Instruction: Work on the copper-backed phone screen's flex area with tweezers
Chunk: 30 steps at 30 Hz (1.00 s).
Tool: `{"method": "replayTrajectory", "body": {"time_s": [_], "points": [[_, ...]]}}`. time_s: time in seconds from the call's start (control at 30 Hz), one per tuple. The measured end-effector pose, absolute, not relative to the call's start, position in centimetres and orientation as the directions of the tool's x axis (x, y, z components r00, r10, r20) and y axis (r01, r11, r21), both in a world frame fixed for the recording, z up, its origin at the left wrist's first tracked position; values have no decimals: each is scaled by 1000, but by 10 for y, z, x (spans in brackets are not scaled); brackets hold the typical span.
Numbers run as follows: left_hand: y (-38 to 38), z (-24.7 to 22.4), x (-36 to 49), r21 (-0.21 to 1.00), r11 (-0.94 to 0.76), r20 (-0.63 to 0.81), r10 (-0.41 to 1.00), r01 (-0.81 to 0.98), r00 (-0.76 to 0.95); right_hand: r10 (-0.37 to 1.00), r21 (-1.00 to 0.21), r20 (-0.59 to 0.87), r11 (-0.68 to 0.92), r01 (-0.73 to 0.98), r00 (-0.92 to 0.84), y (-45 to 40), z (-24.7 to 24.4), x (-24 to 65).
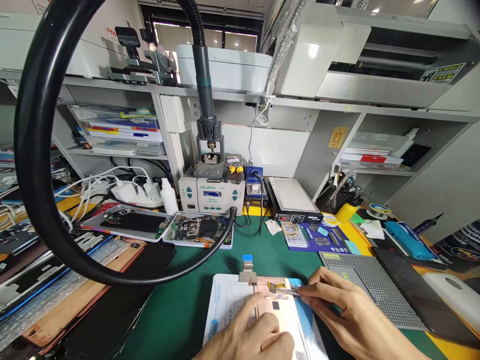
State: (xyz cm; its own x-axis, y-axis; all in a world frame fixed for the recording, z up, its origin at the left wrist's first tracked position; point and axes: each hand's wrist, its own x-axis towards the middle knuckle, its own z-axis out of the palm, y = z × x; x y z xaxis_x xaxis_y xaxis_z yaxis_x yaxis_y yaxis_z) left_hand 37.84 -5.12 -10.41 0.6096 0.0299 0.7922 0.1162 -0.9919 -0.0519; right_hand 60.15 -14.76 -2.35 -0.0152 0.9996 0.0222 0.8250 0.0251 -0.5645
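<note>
A flat copper-coloured panel (276,316), with a small black square on it, lies on a white and blue work pad (221,300). My left hand (251,332) rests over the panel's left part, index finger stretched onto it and the other fingers bent, with nothing seen in its grasp. Thin metal tweezers (288,291) are pinched in my right hand (339,297). Their tips touch or hover at a small dark connector on an orange flex strip (280,286) near the panel's top edge. A metal clip with a blue end (247,267) sits at the upper left corner.
A thick black hose (33,150) loops across the left from the soldering station (213,195). Opened devices (198,230) lie behind the pad. To the right are a perforated grey plate (371,280), a dark flat panel (408,285) and a blue case (407,241).
</note>
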Motion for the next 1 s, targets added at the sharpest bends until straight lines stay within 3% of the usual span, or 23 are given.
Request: {"method": "replayTrajectory", "body": {"time_s": [0.3, 0.67, 1.0], "points": [[-51, -98, 378, -55, -993, 806, 14, 100, 592, 999, -652, 25, -15, 758, 41, -151, -31, 598], [-54, -99, 375, -49, -992, 774, 37, 117, 632, 994, -602, 89, 109, 791, -69, -162, -34, 601], [-57, -102, 376, -53, -981, 809, 67, 185, 584, 988, -600, 148, 61, 798, 36, -166, -50, 586]]}}
